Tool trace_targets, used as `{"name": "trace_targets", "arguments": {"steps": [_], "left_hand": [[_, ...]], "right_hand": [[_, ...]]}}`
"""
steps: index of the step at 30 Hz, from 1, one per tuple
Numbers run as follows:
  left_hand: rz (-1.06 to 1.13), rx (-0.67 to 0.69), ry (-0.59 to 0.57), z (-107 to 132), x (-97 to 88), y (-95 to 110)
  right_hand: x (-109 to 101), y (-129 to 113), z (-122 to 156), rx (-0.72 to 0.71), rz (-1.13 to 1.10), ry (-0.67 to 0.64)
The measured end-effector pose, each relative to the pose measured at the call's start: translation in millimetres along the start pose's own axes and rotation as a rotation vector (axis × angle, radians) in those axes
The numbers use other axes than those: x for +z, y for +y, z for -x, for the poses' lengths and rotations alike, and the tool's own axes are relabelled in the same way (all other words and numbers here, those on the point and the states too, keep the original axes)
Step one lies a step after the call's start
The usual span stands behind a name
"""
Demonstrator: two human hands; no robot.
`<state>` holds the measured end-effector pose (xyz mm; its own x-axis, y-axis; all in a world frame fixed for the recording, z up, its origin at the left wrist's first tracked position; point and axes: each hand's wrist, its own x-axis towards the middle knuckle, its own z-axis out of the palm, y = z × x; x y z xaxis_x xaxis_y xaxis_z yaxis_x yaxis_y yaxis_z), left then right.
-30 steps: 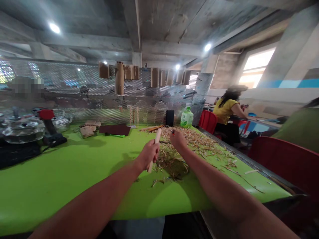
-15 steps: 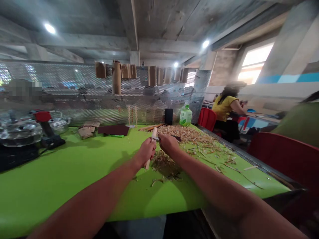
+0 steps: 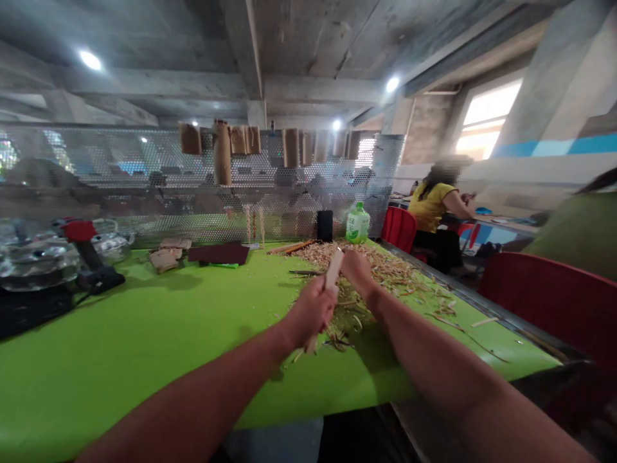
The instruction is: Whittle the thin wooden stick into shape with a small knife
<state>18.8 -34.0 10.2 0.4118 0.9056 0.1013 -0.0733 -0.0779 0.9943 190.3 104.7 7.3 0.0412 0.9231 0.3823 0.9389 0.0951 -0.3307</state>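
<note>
My left hand (image 3: 312, 310) is wrapped round a pale wooden strip (image 3: 333, 269). The strip tilts up and to the right, and its lower end shows beneath my fist. Against its upper end my right hand (image 3: 357, 269) is closed on what looks like a knife (image 3: 339, 249). Only a small bright bit of metal shows there; the rest is hidden by the fingers. Just left of the strip a thin dark tool (image 3: 304, 272) lies on the green table top (image 3: 159, 334). Curled wood shavings (image 3: 390, 265) lie under and beyond both hands.
A green-labelled bottle (image 3: 357, 224) and a black upright block (image 3: 324, 225) stand at the back. Dark brown sheets (image 3: 219, 253) lie left of them. A red and black power tool (image 3: 87, 251) and glass pots (image 3: 38, 254) stand at left. A person in yellow (image 3: 434, 206) sits beyond the right edge.
Both hands have moved right, and the wooden strip with them; my left hand is also lower. The thin dark tool on the table now shows left of the strip.
</note>
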Motion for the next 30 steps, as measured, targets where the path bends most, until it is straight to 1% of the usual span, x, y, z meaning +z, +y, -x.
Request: {"name": "trace_targets", "arguments": {"steps": [2,3,4,6,7,9,11,13,15,18,20,21,23,25,27,29,30], "left_hand": [[0.016,-0.045,0.119,-9,-17.5,-2],[0.015,-0.066,0.169,-13,-27.7,-3],[0.007,-0.086,0.201,-17,-37.0,-5],[-0.010,-0.086,0.227,-23,-49.1,-9],[-0.014,-0.068,0.227,-25,-51.2,-10],[-0.024,-0.012,0.222,-27,-49.9,-11],[-0.040,0.019,0.229,-28,-46.1,-12],[-0.065,0.014,0.235,-28,-44.4,-14],[-0.084,-0.005,0.220,-28,-45.6,-16],[-0.076,-0.048,0.112,-27,-48.4,-19],[-0.036,-0.072,0.037,-25,-48.9,-19],[-0.010,-0.073,0.023,-25,-48.9,-19],[0.046,-0.048,0.040,-25,-49.1,-18],[0.084,-0.021,0.089,-26,-50.4,-18],[0.094,-0.017,0.136,-29,-52.6,-18],[0.096,-0.015,0.169,-31,-54.9,-19],[0.100,-0.009,0.179,-32,-55.8,-20]], "right_hand": [[6,-2,-7,0.071,-0.065,0.058],[11,-7,-8,0.085,-0.147,0.085],[15,-13,-8,0.075,-0.269,0.101],[21,-25,-4,0.025,-0.608,0.086],[23,-31,0,-0.001,-0.787,0.043],[25,-40,9,-0.025,-1.097,-0.085],[24,-45,17,-0.015,-1.300,-0.212],[23,-48,21,0.016,-1.410,-0.301],[23,-49,21,0.065,-1.475,-0.352],[23,-48,16,0.145,-1.520,-0.344],[24,-45,12,0.155,-1.511,-0.284],[24,-43,10,0.145,-1.482,-0.247],[25,-39,8,0.113,-1.332,-0.158],[24,-37,9,0.037,-1.018,-0.065],[23,-36,13,-0.089,-0.615,-0.001],[21,-40,19,-0.192,-0.279,0.001],[20,-43,23,-0.218,-0.162,-0.012]]}}
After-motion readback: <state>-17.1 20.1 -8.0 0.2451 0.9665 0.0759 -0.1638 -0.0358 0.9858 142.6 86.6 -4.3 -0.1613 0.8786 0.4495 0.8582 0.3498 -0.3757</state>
